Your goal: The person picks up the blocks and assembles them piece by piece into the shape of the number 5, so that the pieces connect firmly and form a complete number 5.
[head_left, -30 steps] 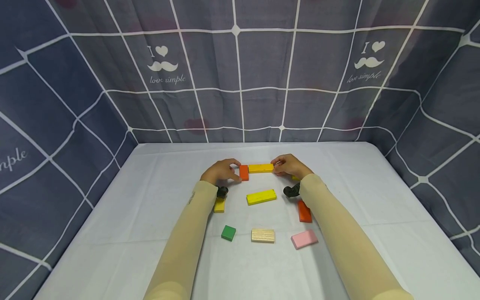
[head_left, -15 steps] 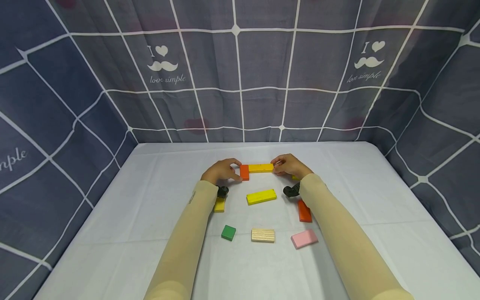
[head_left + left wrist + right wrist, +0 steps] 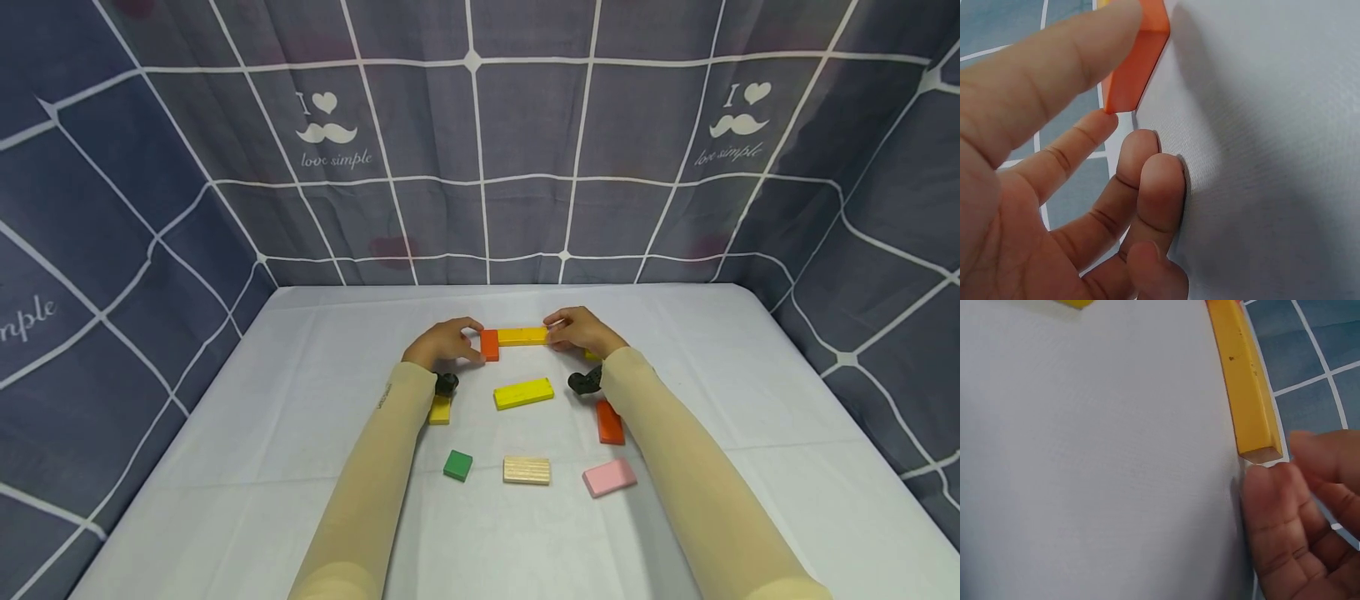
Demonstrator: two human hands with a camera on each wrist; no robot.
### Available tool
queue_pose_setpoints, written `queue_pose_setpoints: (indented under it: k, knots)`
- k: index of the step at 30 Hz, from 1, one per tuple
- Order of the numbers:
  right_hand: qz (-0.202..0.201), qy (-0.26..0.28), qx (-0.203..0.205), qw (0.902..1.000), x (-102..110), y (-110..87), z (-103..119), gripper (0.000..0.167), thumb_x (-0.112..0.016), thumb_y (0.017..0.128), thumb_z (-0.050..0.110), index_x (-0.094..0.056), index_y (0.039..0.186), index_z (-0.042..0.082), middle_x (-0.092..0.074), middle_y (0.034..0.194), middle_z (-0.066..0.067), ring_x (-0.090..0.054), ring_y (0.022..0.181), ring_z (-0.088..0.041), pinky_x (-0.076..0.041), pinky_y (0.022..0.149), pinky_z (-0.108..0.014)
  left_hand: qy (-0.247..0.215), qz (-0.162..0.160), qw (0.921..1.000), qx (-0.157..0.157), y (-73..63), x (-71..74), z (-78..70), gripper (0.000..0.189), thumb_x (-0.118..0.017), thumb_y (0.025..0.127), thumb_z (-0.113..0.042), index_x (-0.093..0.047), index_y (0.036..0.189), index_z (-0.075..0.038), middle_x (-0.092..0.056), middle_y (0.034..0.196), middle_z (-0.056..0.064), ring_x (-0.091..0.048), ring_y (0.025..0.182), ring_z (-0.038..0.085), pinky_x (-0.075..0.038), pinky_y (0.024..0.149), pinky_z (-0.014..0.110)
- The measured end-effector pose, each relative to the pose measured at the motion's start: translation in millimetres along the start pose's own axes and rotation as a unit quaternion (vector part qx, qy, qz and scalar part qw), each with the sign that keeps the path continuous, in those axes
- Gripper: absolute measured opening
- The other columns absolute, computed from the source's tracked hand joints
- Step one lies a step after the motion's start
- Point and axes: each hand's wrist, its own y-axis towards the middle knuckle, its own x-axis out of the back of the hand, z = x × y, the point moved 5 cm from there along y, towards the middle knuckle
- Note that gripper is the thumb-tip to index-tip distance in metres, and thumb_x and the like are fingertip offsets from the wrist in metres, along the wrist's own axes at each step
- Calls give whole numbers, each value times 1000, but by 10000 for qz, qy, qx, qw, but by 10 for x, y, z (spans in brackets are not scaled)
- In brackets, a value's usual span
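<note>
At the back of the table, an orange block [image 3: 489, 345] stands against the left end of a long yellow block [image 3: 522, 336]. My left hand [image 3: 444, 342] holds the orange block by its left side, thumb at the near corner and index finger at the far corner. In the left wrist view the thumb covers part of this block, and the other fingers curl loosely by the cloth. My right hand [image 3: 582, 332] touches the yellow block's right end with its fingertips. The right wrist view shows these fingers [image 3: 1272, 494] at the end face, not wrapped around it.
Closer to me lie another yellow block [image 3: 523, 393], a red-orange block [image 3: 611, 422], a green block [image 3: 457, 465], a ribbed wooden block [image 3: 526, 470] and a pink block [image 3: 609, 477]. Sleeves partly hide yellow pieces [image 3: 440, 409]. A checked curtain [image 3: 525, 217] borders the table.
The orange block has shifted very slightly right, along with the left fingertips. The right hand and the other blocks look unmoved.
</note>
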Motion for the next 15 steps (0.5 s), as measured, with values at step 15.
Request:
queue_pose_setpoints:
  k: [15]
  knots:
    - [-266, 2037, 798, 9754, 196, -178, -30, 44, -61, 109, 2, -50, 148, -17, -65, 119, -13, -65, 103, -22, -58, 86, -20, -41, 60, 10000, -7, 22, -12, 23, 70, -86, 94, -27, -56, 157, -20, -66, 141, 14, -57, 122, 30, -42, 118, 52]
